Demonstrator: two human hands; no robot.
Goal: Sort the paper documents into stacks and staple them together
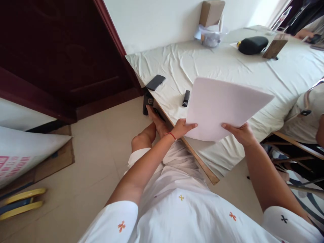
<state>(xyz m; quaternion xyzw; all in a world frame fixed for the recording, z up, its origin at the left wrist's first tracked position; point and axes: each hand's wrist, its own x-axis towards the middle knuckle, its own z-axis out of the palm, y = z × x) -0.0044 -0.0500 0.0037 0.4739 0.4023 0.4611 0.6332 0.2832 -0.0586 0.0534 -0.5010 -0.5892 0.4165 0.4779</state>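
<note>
Large white paper (225, 104), one sheet or a thin stack, is held tilted above the cloth-covered table. My left hand (182, 129) grips its near left corner, thumb on top and the fingers underneath. Along the near edge, farther right, my right hand (240, 132) pinches the paper the same way. Most of the fingers are hidden below it. Just left of the paper lies a small black oblong object (186, 98) with white print, its kind unclear. A dark smartphone (155, 82) rests by the table's left edge.
A pale wrinkled cloth covers the table (174, 67). Toward the back are a black case (253, 45), a brown block (275, 48), a clear plastic bag (211, 37) and a cardboard box (211, 12). Another person (307, 111) sits at the right. Yellow-edged slippers (24, 202) lie on the floor.
</note>
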